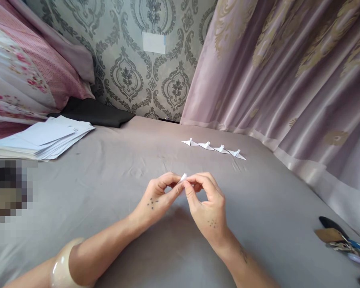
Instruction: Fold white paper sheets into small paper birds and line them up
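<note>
Between my two hands is a small folded white paper piece (pixel 183 177), mostly hidden by the fingertips. My left hand (pixel 159 196) pinches it from the left with thumb and forefinger. From the right, the thumb and forefinger of my right hand (pixel 208 200) close on it too. Both hands hover over the grey sheet. Beyond them lies a row of several small white folded paper pieces (pixel 207 145), each with a raised point, set end to end.
A stack of white paper (pixel 39 140) sits at the left, with a black cloth-like item (pixel 93 113) behind it. Keys and other small items (pixel 337 240) lie at the right edge. A pink curtain (pixel 258 80) hangs along the right; a blurred patch (pixel 6 196) covers something at left.
</note>
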`<state>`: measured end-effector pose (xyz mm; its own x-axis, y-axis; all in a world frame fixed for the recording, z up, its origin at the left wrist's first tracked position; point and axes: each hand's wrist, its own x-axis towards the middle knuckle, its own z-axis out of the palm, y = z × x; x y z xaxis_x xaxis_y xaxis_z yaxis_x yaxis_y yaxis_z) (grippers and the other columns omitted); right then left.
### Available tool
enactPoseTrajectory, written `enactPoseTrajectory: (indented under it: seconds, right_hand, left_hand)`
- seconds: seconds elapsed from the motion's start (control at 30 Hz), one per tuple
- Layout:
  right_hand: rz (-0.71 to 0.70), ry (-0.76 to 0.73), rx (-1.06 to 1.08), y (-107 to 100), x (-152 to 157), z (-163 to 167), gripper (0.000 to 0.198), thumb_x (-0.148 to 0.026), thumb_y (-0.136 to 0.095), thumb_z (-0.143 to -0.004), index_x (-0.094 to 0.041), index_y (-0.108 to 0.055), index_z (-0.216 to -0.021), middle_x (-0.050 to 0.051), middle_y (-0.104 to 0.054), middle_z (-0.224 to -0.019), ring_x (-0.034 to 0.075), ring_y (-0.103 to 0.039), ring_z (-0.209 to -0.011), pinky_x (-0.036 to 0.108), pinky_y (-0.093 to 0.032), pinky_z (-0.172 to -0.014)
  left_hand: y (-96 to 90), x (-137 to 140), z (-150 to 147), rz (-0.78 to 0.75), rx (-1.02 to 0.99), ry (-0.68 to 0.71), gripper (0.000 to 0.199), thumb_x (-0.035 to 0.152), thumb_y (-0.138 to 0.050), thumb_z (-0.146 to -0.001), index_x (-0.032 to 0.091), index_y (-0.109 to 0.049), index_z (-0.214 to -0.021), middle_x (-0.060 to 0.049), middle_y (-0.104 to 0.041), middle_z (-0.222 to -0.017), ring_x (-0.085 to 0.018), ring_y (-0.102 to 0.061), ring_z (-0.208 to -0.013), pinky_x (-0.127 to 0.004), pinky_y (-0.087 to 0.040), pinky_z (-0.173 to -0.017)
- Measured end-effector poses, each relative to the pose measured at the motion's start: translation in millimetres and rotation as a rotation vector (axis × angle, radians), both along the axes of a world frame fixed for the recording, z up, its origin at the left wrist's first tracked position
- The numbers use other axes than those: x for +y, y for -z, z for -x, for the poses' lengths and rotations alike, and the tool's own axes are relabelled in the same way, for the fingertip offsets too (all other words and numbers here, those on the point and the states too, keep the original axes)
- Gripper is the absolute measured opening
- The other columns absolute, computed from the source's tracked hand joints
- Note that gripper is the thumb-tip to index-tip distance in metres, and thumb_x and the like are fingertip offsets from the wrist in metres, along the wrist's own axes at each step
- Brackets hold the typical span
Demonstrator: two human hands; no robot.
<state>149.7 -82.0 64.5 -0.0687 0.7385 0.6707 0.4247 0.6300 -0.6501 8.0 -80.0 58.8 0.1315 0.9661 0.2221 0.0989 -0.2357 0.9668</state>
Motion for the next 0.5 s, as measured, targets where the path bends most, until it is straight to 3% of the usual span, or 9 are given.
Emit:
enactPoseTrajectory:
  seconds: [0.3, 0.5]
  right_hand:
    - [0.341, -0.028, 0.094, -4.6, -0.1, -5.5, 0.005, -0.026, -0.063, -0.085, -0.021, -0.062, -0.083, 0.0, -0.062, -0.079, 0.012, -0.056, -0.068, 0.026, -0.05, -0.066]
    - [0.438, -0.042, 0.106, -7.2, 0.1, -8.4, 0.01, -0.029, -0.063, -0.084, -0.021, -0.062, -0.079, -0.001, -0.061, -0.075, 0.011, -0.054, -0.064, 0.025, -0.049, -0.063]
  left_hand:
    - [10.4, 4.5, 2.8, -0.334, 0.284, -0.061, 0.016, 0.023, -0.053, -0.093, 0.021, -0.068, -0.093, -0.005, -0.066, -0.088, -0.016, -0.062, -0.081, -0.027, -0.048, -0.073]
    - [11.9, 5.4, 4.2, -0.374, 0.331, -0.055, 0.018, 0.026, -0.05, -0.094, 0.021, -0.067, -0.093, -0.006, -0.066, -0.091, -0.017, -0.062, -0.083, -0.027, -0.049, -0.074]
